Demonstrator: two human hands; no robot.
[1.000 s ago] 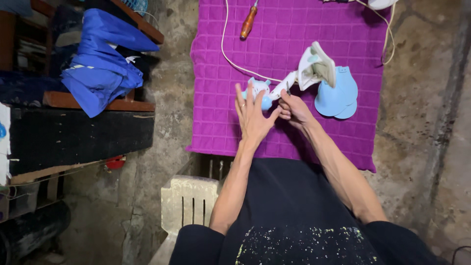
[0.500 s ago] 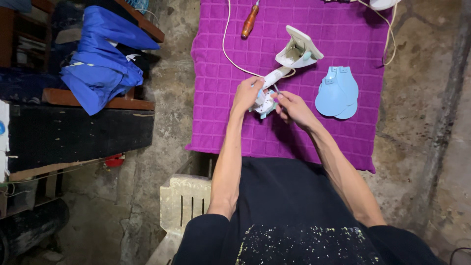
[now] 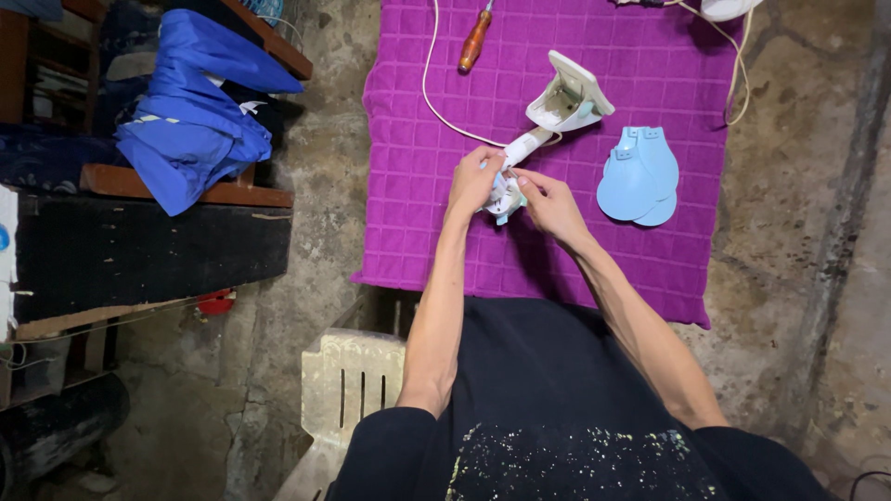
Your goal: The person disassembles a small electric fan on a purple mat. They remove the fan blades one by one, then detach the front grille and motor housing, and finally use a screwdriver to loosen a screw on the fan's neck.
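Purple mat [image 3: 557, 260] carries a fan stand [image 3: 560, 102]; both hands, left hand [image 3: 475, 178] and right hand [image 3: 549, 199], grip its motor housing [image 3: 504, 193], fan blades [image 3: 638, 176] already off, lying beside it.

A purple quilted mat [image 3: 650, 250] covers part of a rough, stained concrete floor [image 3: 798, 186]. Left of the mat, dark wooden furniture [image 3: 148, 250] stands with a reddish-brown ledge, and a crumpled blue cloth [image 3: 190, 121] lies on it. Just below the mat's near-left corner sits a cream plastic stool [image 3: 348, 390] with slotted sides. The light is dim and even, with the floor darkest far left of the mat.
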